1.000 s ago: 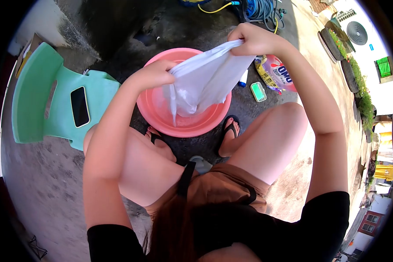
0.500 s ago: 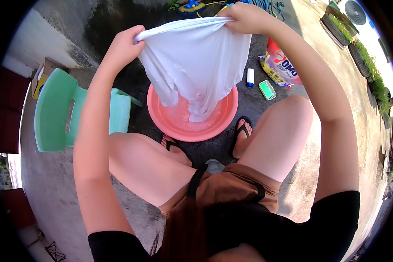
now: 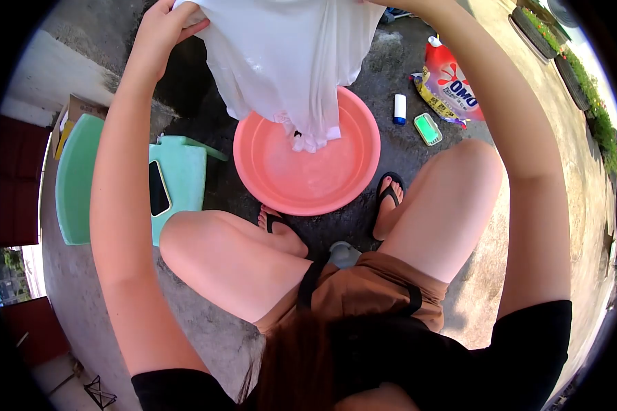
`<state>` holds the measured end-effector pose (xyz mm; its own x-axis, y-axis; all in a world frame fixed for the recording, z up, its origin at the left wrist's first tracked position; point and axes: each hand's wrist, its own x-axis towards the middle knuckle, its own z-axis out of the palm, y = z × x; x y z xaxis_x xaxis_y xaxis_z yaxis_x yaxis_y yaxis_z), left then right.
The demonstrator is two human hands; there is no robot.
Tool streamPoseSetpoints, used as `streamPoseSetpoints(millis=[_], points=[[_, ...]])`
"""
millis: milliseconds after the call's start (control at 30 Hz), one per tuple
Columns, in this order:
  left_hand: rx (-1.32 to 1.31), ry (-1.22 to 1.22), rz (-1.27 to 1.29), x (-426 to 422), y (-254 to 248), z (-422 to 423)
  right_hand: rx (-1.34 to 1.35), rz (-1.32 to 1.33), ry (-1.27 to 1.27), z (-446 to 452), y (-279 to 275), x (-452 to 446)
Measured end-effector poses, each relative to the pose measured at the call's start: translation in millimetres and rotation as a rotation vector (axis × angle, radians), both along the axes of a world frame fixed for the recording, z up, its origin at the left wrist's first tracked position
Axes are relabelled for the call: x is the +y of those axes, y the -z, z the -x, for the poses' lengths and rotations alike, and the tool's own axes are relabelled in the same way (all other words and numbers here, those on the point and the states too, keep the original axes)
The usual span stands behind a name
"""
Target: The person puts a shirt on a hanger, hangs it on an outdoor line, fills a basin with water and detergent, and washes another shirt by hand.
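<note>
A wet white garment (image 3: 281, 61) hangs stretched between my raised hands, its gathered lower end dangling over a pink basin (image 3: 253, 175). My left hand (image 3: 161, 31) pinches the garment's upper left corner, some fingers stretched out. Cut off by the top edge of the head view, my right hand (image 3: 385, 3) holds the opposite corner; most of its fingers are out of sight. A little cloudy water appears to lie in the basin, which stands on the wet ground between my feet.
A green plastic chair (image 3: 188, 175) stands at left with a phone (image 3: 159, 188) on its seat. Right of the basin are a red and purple OMO detergent bag (image 3: 452, 89), a white bottle with a blue cap (image 3: 400, 109) and a green soap bar in a dish (image 3: 428, 129).
Both hands have risen and spread slightly, lifting the garment higher above the basin. My right hand has mostly left the view. The phone on the chair has come into sight.
</note>
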<state>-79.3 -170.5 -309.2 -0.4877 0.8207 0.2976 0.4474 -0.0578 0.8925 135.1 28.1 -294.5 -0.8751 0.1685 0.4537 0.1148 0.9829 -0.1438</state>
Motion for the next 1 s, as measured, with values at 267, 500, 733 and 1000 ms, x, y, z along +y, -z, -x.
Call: streamPoseSetpoints(millis=[267,500,733,1000], points=[[-0.406,-0.101,0.711,-4,259,-7,-0.439,0.220,-0.025,9,241,-4],[0.305,0.255,1.122,-52,443,-106,-0.852,0.470,0.053,-18,442,-90],[0.420,0.248,1.092,-66,524,-113,-1.118,0.400,0.122,-30,511,-113],[0.704,-0.021,0.863,-15,550,-44,-0.820,0.227,0.383,12,555,-77]])
